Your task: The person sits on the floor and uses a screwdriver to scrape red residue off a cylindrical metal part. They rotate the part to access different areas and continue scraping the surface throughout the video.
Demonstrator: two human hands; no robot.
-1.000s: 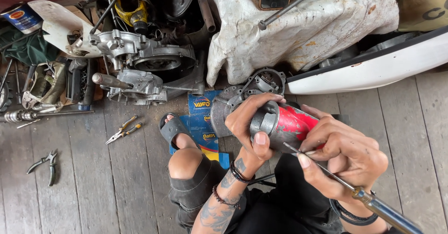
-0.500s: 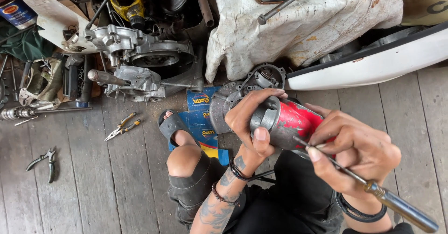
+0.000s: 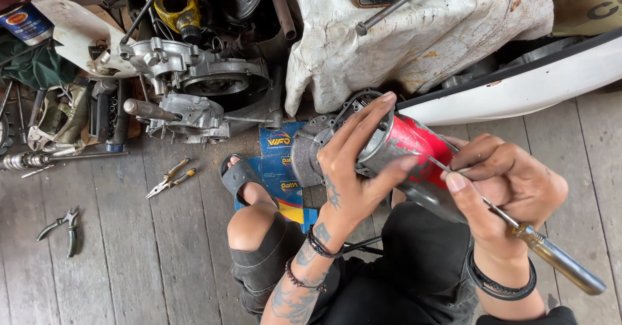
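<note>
Weathered grey planks (image 3: 129,260), left hand (image 3: 350,169) gripping red metal cylinder (image 3: 408,153), right hand (image 3: 512,185) pinching slim screwdriver (image 3: 518,228)

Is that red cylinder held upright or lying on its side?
On its side: the red cylinder lies tilted across the left hand, open end facing up-left.

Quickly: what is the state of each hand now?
Left hand: closed around the red cylinder.
Right hand: closed on the screwdriver.

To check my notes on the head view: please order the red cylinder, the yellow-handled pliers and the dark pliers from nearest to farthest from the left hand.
1. Red cylinder, gripped by the left hand.
2. Yellow-handled pliers, floor, left of the sandal.
3. Dark pliers, floor, far left.
</note>
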